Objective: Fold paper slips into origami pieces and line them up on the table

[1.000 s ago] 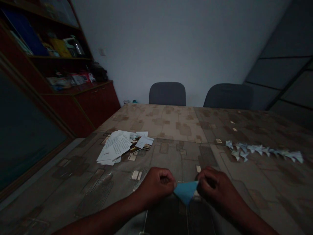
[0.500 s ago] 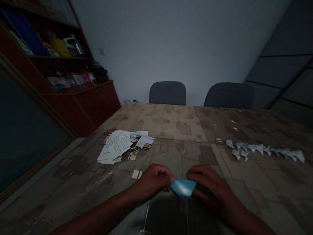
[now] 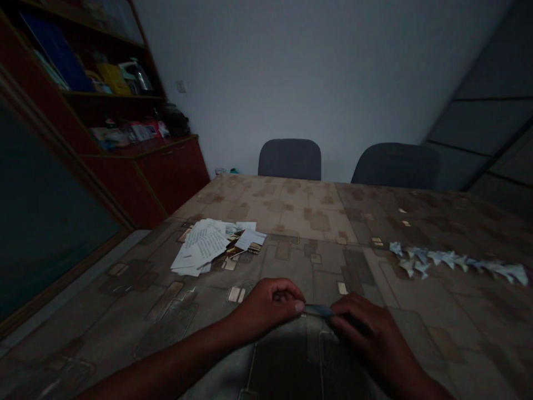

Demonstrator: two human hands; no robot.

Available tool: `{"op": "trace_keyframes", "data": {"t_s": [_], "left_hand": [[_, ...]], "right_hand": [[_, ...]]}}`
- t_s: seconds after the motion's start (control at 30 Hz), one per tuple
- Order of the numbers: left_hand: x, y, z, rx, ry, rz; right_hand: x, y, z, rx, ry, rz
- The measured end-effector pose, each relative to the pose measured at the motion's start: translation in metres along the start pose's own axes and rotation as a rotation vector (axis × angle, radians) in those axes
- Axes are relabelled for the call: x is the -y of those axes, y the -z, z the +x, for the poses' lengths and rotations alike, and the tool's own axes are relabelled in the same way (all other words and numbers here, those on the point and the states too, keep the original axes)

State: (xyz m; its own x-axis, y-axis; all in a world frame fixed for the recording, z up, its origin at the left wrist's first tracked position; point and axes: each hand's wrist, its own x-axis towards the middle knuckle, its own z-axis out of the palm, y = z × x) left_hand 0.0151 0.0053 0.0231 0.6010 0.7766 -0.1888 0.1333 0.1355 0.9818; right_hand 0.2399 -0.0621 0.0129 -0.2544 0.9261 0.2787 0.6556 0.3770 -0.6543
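A small piece of blue paper [image 3: 318,310] is stretched between my two hands, seen almost edge-on as a thin strip. My left hand [image 3: 272,305] pinches its left end between thumb and forefinger, the other fingers curled. At its right end, my right hand [image 3: 364,328] holds the paper between thumb and fingers. Both hands are just above the near part of the patterned tablecloth [image 3: 291,208].
Printed paper sheets [image 3: 204,244] lie in a loose pile at the left. Several small folded paper pieces [image 3: 453,259] form rows at the right. Two grey chairs [image 3: 290,159] stand beyond the table, and a red cabinet [image 3: 175,172] is at the back left.
The blue paper has tipped from showing a broad face to nearly edge-on. My right hand's fingers have closed on its right end. The view has shifted slightly.
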Motion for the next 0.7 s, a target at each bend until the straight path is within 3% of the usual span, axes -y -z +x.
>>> {"op": "trace_keyframes", "data": {"t_s": [0.47,0.7], "left_hand": [[0.018,-0.001,0.004,0.071,0.067,-0.173],[0.016,-0.001,0.002,0.120,0.092,-0.275]], "right_hand": [[0.003,0.001,0.001,-0.038,0.049,-0.044],[0.000,0.000,0.000,-0.080,0.097,-0.046]]}}
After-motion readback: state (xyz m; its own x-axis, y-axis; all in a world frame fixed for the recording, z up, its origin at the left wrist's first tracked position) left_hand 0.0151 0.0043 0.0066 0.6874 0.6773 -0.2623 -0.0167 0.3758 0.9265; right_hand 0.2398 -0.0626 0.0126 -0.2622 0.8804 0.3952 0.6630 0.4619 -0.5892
